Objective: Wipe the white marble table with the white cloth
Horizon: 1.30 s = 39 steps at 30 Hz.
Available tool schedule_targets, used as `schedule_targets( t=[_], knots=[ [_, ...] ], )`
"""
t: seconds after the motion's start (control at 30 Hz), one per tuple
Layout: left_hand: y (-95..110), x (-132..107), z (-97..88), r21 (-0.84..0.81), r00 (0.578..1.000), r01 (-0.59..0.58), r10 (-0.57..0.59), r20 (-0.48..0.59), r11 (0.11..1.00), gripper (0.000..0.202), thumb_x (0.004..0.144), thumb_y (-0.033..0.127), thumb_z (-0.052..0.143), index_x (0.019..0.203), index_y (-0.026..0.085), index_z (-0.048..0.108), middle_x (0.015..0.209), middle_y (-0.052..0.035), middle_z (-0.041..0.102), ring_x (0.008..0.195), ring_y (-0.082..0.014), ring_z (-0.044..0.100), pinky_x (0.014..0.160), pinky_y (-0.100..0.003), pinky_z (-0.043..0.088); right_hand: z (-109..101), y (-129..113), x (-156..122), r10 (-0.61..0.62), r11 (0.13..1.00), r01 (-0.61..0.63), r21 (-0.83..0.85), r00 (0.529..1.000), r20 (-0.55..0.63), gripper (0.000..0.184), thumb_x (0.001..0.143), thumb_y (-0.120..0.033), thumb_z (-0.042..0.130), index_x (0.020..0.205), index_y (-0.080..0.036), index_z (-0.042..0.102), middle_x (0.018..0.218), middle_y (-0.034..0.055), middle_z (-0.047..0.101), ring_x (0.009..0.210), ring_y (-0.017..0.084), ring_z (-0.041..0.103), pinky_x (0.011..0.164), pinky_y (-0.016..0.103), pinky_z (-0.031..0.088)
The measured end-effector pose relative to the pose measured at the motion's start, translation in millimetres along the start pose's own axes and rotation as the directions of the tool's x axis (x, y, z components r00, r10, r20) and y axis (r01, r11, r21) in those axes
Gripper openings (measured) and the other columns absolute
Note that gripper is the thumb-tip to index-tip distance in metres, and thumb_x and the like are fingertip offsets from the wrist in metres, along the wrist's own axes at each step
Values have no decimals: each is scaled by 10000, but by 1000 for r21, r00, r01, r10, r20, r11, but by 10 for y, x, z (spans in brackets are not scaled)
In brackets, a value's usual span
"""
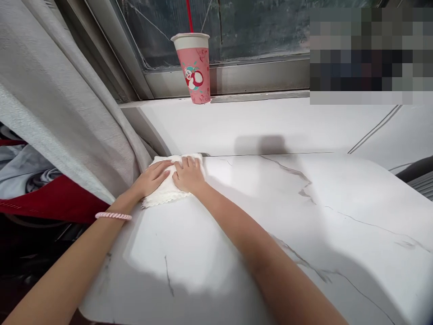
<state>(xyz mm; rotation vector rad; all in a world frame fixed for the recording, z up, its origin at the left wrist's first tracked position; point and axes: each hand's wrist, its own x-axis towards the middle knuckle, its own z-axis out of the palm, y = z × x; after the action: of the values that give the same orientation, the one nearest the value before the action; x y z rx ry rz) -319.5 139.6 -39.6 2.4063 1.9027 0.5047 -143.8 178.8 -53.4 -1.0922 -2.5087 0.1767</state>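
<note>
Your left hand [153, 178] and right hand [189, 175] lie loosely open, pressing the cloth [165, 194] on the table's [189, 234] far left corner, seemingly mid-wipe; moving it calls for even pressure

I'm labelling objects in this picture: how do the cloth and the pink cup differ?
Pose: the cloth lies spread on the table, while the pink cup stands upright on the window ledge.
Look: the cloth is off-white; the cup is mostly pink, with a printed figure.
Contact: the left hand and right hand rest on the cloth; neither touches the cup.
Shared: both show some whitish colour.
</note>
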Motion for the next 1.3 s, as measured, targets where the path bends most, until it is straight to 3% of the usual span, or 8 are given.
schedule_targets(
  t=[0.2, 0.47, 0.7, 0.83, 0.93, 1.07, 1.2, 1.3],
  knots=[
    [345, -712, -70, 102, 992, 123, -118, -51, 987, 474, 983, 453, 221, 1293, 202, 477, 1362, -102, 545, 1297, -256, 465, 1107, -462, 344, -46, -285, -446, -173, 985, 174, 11, 984, -36, 426, 988, -293, 338, 1346, -109, 477, 1443, 185, 452, 1353, 315, 346, 1107, 525, 252],
    [1243, -1715, -42, 230, 997, 20, -2, -80, 973, 441, 1003, 359, 245, 1398, 203, 364, 1397, -149, 482, 1314, -296, 448, 1109, -523, 333, -402, -469, -1573, -306, 950, 308, 49, 951, -53, 462, 976, -325, 354, 1357, -80, 443, 1448, 205, 438, 1358, 340, 349, 1115, 544, 262],
    [1730, -1973, 19, 288, 994, -77, 96, -54, 955, 508, 984, 280, 302, 1484, 194, 264, 1469, -151, 423, 1370, -296, 392, 1118, -525, 327, -582, -416, -2172, -328, 941, 333, 65, 942, -76, 541, 966, -351, 368, 1396, -25, 409, 1464, 265, 407, 1383, 396, 317, 1125, 600, 239],
    [1815, -1779, 114, 300, 992, -98, 117, -46, 949, 500, 984, 311, 286, 1455, 144, 309, 1456, -188, 434, 1366, -317, 395, 1111, -535, 330, -605, -189, -2141, -331, 938, 337, 82, 940, -78, 533, 953, -341, 381, 1379, -28, 446, 1456, 260, 420, 1361, 397, 341, 1121, 598, 238],
    [1799, -1417, 217, 307, 994, -89, 105, -35, 947, 490, 989, 336, 254, 1388, 90, 398, 1430, -225, 453, 1355, -347, 401, 1103, -553, 321, -618, 88, -1938, -305, 946, 308, 97, 951, -45, 499, 942, -333, 401, 1352, -62, 492, 1445, 220, 450, 1352, 358, 359, 1128, 554, 244],
    [1735, -608, 390, 296, 993, -115, 117, 13, 948, 504, 987, 335, 218, 1334, 55, 452, 1420, -252, 458, 1339, -357, 409, 1096, -562, 304, -651, 602, -1535, -161, 985, 161, 64, 987, 0, 474, 945, -306, 382, 1354, -97, 499, 1474, 183, 430, 1374, 322, 332, 1145, 512, 213],
    [1736, 305, 602, 233, 986, -169, 166, 34, 958, 467, 976, 318, 265, 1352, 100, 436, 1438, -201, 459, 1339, -306, 407, 1119, -522, 271, -718, 1213, -1179, -2, 1000, 2, 22, 1000, 13, 471, 934, -265, 368, 1378, -154, 481, 1488, 140, 423, 1376, 282, 338, 1149, 492, 199],
    [1849, 812, 753, 176, 984, -176, 177, 14, 968, 451, 971, 288, 291, 1364, 120, 433, 1443, -166, 462, 1330, -273, 413, 1135, -471, 249, -784, 1608, -1042, 101, 995, -102, -12, 995, -24, 474, 935, -252, 335, 1380, -184, 483, 1487, 109, 434, 1369, 264, 353, 1142, 474, 220]
  ],
)
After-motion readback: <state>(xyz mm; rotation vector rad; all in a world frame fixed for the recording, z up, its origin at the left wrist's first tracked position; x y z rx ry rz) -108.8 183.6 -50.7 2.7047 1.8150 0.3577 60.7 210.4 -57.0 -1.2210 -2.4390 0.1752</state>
